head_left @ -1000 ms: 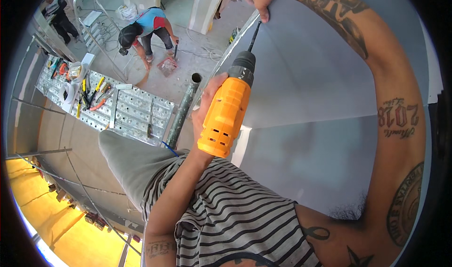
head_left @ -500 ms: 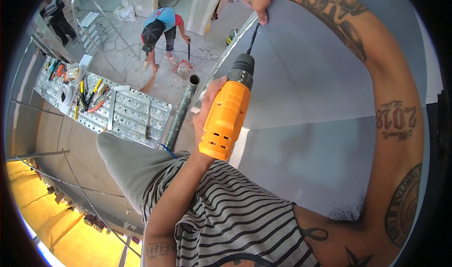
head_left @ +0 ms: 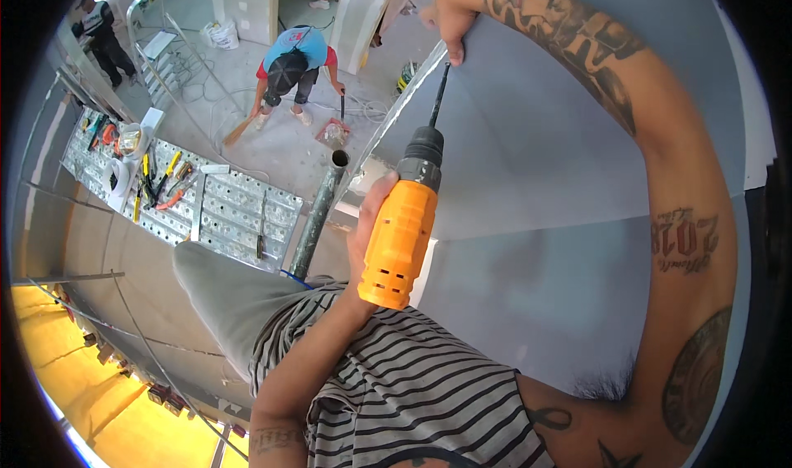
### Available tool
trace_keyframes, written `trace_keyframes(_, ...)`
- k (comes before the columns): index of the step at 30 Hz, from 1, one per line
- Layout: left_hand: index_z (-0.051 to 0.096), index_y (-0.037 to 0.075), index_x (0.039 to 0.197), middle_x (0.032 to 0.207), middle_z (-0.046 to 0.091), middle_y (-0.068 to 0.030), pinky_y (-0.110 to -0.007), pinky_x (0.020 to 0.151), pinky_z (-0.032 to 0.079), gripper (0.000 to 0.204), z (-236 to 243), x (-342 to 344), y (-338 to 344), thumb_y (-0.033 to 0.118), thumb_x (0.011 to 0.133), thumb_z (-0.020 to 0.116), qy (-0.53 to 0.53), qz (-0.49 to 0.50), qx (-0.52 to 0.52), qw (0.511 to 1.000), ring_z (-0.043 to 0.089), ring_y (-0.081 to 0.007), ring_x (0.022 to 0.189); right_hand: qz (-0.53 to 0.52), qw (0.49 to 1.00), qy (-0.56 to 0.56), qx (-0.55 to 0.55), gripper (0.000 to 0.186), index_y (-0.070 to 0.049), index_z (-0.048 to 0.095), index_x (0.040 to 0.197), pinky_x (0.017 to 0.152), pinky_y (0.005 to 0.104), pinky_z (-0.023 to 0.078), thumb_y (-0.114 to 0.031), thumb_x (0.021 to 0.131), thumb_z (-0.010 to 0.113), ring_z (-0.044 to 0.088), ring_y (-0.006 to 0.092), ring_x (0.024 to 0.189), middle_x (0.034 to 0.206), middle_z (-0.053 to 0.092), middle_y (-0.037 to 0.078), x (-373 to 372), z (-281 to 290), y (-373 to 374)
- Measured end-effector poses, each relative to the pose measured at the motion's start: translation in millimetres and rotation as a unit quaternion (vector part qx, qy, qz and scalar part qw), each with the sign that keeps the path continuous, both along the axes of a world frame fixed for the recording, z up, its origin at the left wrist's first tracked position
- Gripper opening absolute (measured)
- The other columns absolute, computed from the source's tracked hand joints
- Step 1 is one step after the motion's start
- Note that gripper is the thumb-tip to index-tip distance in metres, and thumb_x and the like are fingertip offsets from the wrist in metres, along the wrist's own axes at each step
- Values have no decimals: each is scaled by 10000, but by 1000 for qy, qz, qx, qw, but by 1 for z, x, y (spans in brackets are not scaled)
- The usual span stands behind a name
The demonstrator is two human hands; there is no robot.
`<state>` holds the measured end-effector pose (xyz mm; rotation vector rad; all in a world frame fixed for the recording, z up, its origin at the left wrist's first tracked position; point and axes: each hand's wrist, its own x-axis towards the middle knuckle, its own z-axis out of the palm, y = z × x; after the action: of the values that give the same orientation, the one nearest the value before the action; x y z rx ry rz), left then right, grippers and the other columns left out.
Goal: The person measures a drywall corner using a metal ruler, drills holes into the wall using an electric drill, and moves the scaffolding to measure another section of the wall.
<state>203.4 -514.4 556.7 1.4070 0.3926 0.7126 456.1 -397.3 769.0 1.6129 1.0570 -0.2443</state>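
Observation:
My left hand (head_left: 369, 216) is wrapped round the grip of an orange cordless drill (head_left: 400, 241) with a black chuck. Its long dark bit (head_left: 440, 96) points up and away, the tip close to my right thumb. My right hand (head_left: 452, 18) grips the edge of a grey panel (head_left: 528, 138), thumb on the near face and fingers over the far side. Whether the bit tip touches the panel cannot be made out. The panel's rough whitish edge (head_left: 404, 96) runs down and left from that hand.
Left of me, a perforated metal scaffold plank (head_left: 239, 208) carries pliers (head_left: 169, 167), a screwdriver (head_left: 260, 245) and a tub (head_left: 129, 138). A scaffold tube (head_left: 320, 220) rises beside it. Below, a person (head_left: 293, 63) sweeps with a broom (head_left: 239, 130) and dustpan (head_left: 334, 132); a stepladder (head_left: 157, 47) stands nearby.
The drill and my left hand have shifted slightly down in view, the bit tip now just under my right thumb. Below, the sweeping person's broom has swung left.

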Motion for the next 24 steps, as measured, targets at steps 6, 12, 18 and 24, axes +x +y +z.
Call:
trace_keyframes(6, 399, 156, 1384, 1038, 561, -39, -214, 745, 488, 614, 11, 7, 6, 18, 833, 633, -73, 90, 133, 984, 573, -113, 799, 27, 993, 29, 115, 689, -105, 644, 1189, 878, 422, 485, -519, 646, 742, 606, 321, 1082, 1191, 634, 143, 16, 15, -11)
trace_keyframes(12, 388, 153, 1405, 1068, 575, -28, -218, 806, 477, 669, 6, 3, 11, -5, 815, 663, -123, 56, 76, 988, 579, -105, 879, 63, 981, 19, 183, 622, -92, 663, 1135, 820, 408, 506, -511, 677, 705, 640, 304, 989, 1093, 672, 134, 26, 27, -18)
trace_keyframes(18, 391, 141, 1403, 1117, 574, -39, -231, 826, 479, 697, -1, 2, 14, 0, 798, 706, -89, 74, 141, 983, 583, -112, 933, 4, 988, 8, 157, 624, -30, 646, 1125, 828, 387, 499, -469, 696, 753, 639, 288, 954, 1008, 682, 122, 18, 23, -11)
trace_keyframes(24, 379, 9, 1368, 1113, 542, -93, -309, 943, 435, 703, -5, 3, 18, 4, 721, 655, -79, 90, 164, 979, 561, -213, 1001, 27, 984, 18, 177, 630, -55, 632, 1171, 818, 376, 501, -460, 701, 744, 641, 277, 972, 1043, 683, 116, 13, 26, -12)
